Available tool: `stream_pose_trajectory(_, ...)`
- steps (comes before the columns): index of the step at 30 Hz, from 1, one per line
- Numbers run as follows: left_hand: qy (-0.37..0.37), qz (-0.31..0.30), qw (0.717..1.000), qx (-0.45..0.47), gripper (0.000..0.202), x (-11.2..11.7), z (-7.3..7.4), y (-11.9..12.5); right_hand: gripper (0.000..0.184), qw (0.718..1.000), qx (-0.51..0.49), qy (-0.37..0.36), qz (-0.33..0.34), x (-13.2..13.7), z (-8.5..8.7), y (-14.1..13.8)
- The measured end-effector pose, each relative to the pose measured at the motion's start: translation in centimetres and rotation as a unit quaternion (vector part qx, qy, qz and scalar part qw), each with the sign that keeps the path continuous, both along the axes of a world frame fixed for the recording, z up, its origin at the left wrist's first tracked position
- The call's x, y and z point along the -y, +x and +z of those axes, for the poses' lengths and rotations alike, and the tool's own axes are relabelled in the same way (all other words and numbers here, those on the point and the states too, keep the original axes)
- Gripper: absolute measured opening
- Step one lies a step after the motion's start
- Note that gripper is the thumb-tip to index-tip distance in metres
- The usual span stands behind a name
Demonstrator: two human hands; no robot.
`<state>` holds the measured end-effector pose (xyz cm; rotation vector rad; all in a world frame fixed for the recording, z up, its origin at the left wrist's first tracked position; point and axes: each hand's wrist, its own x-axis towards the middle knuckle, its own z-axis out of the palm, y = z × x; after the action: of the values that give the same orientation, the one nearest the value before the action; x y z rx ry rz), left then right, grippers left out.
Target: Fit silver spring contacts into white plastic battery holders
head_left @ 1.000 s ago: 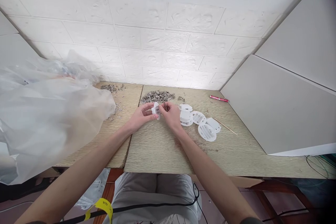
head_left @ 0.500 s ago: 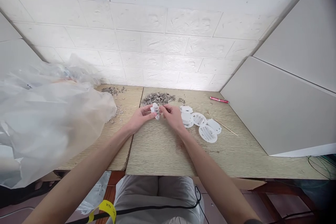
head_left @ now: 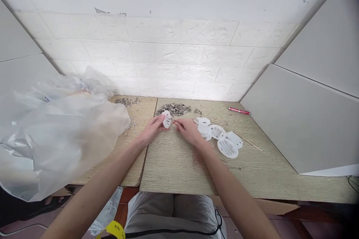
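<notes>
My left hand (head_left: 153,130) is closed on a white slotted plastic piece (head_left: 167,120), thumb in front and fingers behind it. The piece is held tilted above the table, its rounded slotted face partly showing. Just to its right, my right hand (head_left: 187,130) has thumb and forefinger pinched together. Whatever sits in that pinch is too small to make out. Behind both hands lies a heap of small metal pieces (head_left: 176,109). Several similar white plastic pieces (head_left: 228,148) lie to the right of my right hand, some overlapping.
A large translucent plastic bag (head_left: 64,134) fills the left side. More small metal pieces (head_left: 125,102) are scattered beside it. A red pen (head_left: 239,111) and a thin wooden stick (head_left: 249,142) lie at the right. White panels (head_left: 303,119) and a brick-patterned wall (head_left: 165,56) enclose the table (head_left: 179,171).
The white plastic piece has turned to show more of its slotted face. My right fingertips sit slightly lower beside it. The whole view has shifted a little.
</notes>
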<state>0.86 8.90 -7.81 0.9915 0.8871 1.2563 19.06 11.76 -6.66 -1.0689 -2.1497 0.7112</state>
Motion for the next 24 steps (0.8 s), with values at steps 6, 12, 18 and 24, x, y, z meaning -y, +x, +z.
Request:
stream_pose_trajectory(6, -0.002, -0.001, 1.0, 0.0, 0.047, 0.0, 0.17, 0.02, 0.026, 0.997, 0.072, -0.007, -0.021, 0.52, 0.75, 0.13)
stream_pose_trajectory(12, 0.005, -0.01, 1.0, -0.014, 0.048, 0.1, 0.33, 0.16, 0.026, 0.992, 0.117, 0.028, -0.04, 0.74, 0.88, -0.03)
stream_pose_trajectory(18, 0.017, -0.026, 0.999, -0.037, 0.046, 0.11, 0.06, 0.17, 0.024, 0.99, 0.123, 0.048, -0.052, 0.74, 0.74, -0.26)
stream_pose_trajectory(24, 0.019, -0.035, 0.999, -0.032, 0.045, 0.08, 0.03, 0.16, 0.024, 0.986, 0.147, 0.053, -0.057, 0.82, 0.75, -0.29)
